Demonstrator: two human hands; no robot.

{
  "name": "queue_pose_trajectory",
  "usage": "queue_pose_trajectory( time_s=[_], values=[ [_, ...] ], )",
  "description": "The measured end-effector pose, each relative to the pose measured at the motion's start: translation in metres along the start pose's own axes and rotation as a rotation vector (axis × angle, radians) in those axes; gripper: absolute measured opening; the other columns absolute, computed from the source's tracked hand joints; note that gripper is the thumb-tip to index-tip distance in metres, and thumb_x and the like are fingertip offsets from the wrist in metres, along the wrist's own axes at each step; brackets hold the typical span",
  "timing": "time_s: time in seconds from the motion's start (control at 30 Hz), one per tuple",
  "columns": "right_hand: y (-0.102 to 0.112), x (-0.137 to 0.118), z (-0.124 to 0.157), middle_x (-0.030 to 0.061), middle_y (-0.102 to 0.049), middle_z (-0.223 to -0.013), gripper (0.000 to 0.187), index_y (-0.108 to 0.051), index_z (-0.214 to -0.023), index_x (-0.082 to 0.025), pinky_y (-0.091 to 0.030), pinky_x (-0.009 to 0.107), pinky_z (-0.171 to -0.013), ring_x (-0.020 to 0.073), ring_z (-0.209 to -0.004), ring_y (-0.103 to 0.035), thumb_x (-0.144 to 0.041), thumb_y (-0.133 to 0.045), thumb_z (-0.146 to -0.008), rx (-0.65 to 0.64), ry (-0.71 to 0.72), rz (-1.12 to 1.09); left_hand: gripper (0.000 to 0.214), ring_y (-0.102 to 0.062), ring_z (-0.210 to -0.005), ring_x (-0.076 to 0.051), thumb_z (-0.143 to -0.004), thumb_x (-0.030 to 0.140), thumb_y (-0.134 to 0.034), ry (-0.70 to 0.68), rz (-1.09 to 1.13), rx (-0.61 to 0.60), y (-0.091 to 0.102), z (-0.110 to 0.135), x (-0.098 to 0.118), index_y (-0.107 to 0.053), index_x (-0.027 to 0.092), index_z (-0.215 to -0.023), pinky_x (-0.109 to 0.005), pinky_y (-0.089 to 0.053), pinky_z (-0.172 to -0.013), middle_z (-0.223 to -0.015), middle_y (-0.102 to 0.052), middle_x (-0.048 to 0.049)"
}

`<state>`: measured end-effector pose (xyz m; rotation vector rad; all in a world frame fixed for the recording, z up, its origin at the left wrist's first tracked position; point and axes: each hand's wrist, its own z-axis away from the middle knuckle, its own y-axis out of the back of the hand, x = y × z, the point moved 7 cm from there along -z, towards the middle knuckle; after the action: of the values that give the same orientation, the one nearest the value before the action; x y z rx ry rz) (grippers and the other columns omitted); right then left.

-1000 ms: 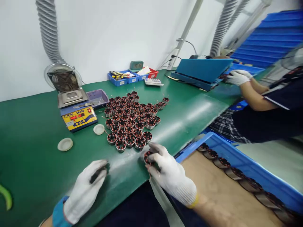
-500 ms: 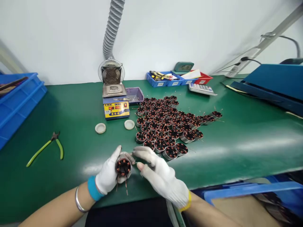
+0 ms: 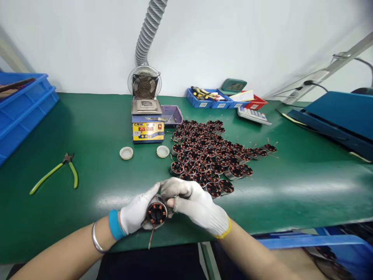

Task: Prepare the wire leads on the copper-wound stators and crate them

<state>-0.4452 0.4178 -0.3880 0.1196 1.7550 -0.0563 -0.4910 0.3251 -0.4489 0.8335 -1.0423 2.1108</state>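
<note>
My left hand [image 3: 134, 213], in a white glove, is wrapped round a motor stator [image 3: 156, 214] above the front edge of the table. The stator is a metal ring with copper windings and a black core, its open face turned up towards me. A copper lead hangs from its near side. Against the stator's right side is my right hand [image 3: 199, 206], also gloved, with thumb and fingers pinched together. Whatever they pinch is hidden. Just beyond the right hand, many more stators [image 3: 201, 167] stand packed together on the green table [image 3: 276, 194].
Green-handled cutters [image 3: 55, 171] lie at the left, near a blue crate [image 3: 26, 112]. A solder pot [image 3: 148, 128] stands at the back, two small white dishes [image 3: 126, 153] before it. Behind the stators are a purple tray [image 3: 175, 114], tool bins [image 3: 201, 102] and a calculator [image 3: 253, 115].
My right hand has moved left onto the stator's side, and its fingers have closed. The left hand keeps its hold. The view has shifted a little, and the solder pot's readout has changed.
</note>
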Motion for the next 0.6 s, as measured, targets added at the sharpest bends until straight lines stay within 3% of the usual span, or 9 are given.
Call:
queue_pose_trajectory(
  time_s=[0.03, 0.1, 0.2, 0.37, 0.43, 0.5, 0.57, 0.6],
  values=[
    [-0.001, -0.003, -0.002, 0.0045, -0.067, -0.091, 0.01, -0.071, -0.084, -0.018, -0.056, 0.025, -0.06, 0.0138, -0.071, -0.065, -0.026, -0.066, -0.083, -0.03, 0.03, -0.006, 0.058, -0.039, -0.036, -0.008, -0.083, 0.067, -0.044, 0.025, 0.0, -0.031, -0.002, 0.0, -0.002, -0.067, 0.015, -0.069, -0.02, -0.018, -0.034, -0.059, -0.064, -0.0033],
    [-0.002, -0.014, -0.005, 0.0035, -0.069, -0.085, 0.009, -0.07, -0.081, -0.019, -0.056, 0.031, -0.076, 0.0158, -0.08, -0.066, -0.025, -0.065, -0.084, -0.065, 0.129, 0.075, 0.063, -0.039, -0.034, -0.008, -0.082, 0.07, -0.042, 0.065, -0.004, -0.057, -0.003, 0.001, -0.005, -0.068, 0.014, -0.068, -0.02, -0.018, -0.033, -0.059, -0.064, -0.0061],
    [-0.004, -0.028, -0.01, 0.0021, -0.069, -0.075, 0.013, -0.069, -0.075, -0.02, -0.048, 0.039, -0.097, 0.0171, -0.086, -0.065, -0.026, -0.065, -0.085, -0.093, 0.238, 0.225, 0.067, -0.039, -0.033, -0.008, -0.078, 0.075, -0.044, 0.096, -0.032, -0.068, -0.002, 0.002, -0.009, -0.066, 0.013, -0.06, -0.021, -0.018, -0.031, -0.054, -0.061, -0.0088],
    [-0.005, -0.031, -0.013, 0.0013, -0.067, -0.074, 0.016, -0.064, -0.071, -0.019, -0.046, 0.043, -0.101, 0.0164, -0.082, -0.064, -0.024, -0.063, -0.086, -0.091, 0.239, 0.385, 0.059, -0.038, -0.031, -0.009, -0.079, 0.069, -0.051, 0.059, 0.074, -0.073, -0.002, -0.002, -0.013, -0.064, 0.013, -0.063, -0.021, -0.018, -0.03, -0.05, -0.06, -0.0074],
    [-0.004, -0.041, -0.014, 0.0008, -0.066, -0.074, 0.014, -0.061, -0.072, -0.02, -0.043, 0.046, -0.103, 0.0168, -0.084, -0.063, -0.02, -0.06, -0.086, -0.039, 0.31, 0.585, 0.047, -0.043, -0.037, -0.01, -0.076, 0.059, -0.064, -0.037, 0.213, -0.051, 0.002, -0.006, -0.004, -0.063, 0.014, -0.065, -0.02, -0.026, -0.032, -0.052, -0.059, -0.0037],
    [-0.007, -0.058, -0.015, 0.0011, -0.065, -0.076, 0.011, -0.059, -0.074, -0.021, -0.041, 0.051, -0.105, 0.0188, -0.089, -0.062, -0.017, -0.059, -0.084, 0.025, 0.414, 0.83, 0.034, -0.052, -0.05, -0.01, -0.071, 0.046, -0.074, -0.207, 0.384, 0.034, 0.015, -0.009, 0.015, -0.057, 0.017, -0.065, -0.02, -0.042, -0.045, -0.058, -0.058, 0.0009],
    [-0.015, -0.078, -0.017, 0.0014, -0.065, -0.077, 0.01, -0.058, -0.077, -0.023, -0.04, 0.052, -0.105, 0.0203, -0.093, -0.061, -0.014, -0.059, -0.082, 0.066, 0.511, 0.987, 0.04, -0.049, -0.052, -0.007, -0.073, 0.04, -0.071, -0.369, 0.509, 0.142, 0.035, -0.009, 0.032, -0.043, 0.019, -0.055, -0.017, -0.045, -0.054, -0.054, -0.049, 0.0058],
    [-0.02, -0.087, -0.019, 0.0015, -0.065, -0.078, 0.011, -0.057, -0.079, -0.023, -0.04, 0.052, -0.105, 0.0205, -0.094, -0.061, -0.013, -0.058, -0.082, 0.064, 0.539, 1.017, 0.047, -0.043, -0.046, -0.005, -0.077, 0.041, -0.067, -0.405, 0.539, 0.173, 0.043, -0.01, 0.037, -0.034, 0.019, -0.051, -0.016, -0.041, -0.049, -0.049, -0.041, 0.0071]
  ],
)
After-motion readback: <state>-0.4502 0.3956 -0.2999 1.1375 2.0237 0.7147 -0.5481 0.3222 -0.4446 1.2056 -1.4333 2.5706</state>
